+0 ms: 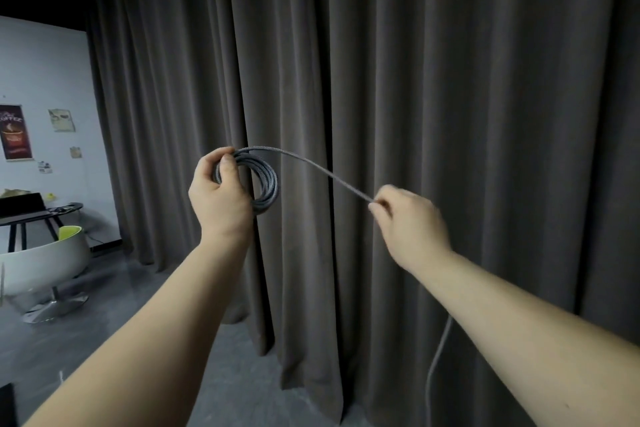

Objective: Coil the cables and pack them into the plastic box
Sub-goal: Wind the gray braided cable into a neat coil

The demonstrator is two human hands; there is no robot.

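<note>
We grip coil [265, 184] in left hand [218, 194], thumb pressed on loops. Right hand [408, 218] fingertips pinch loose cable [325, 172]. Keep tension even, lay 1 loop flat. Box unseen.

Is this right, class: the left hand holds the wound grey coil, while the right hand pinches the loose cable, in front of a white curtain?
One detail is wrong. The head view shows a dark grey curtain, not white. The rest stands: the left hand holds the coil, and the right hand pinches the loose cable.
</note>
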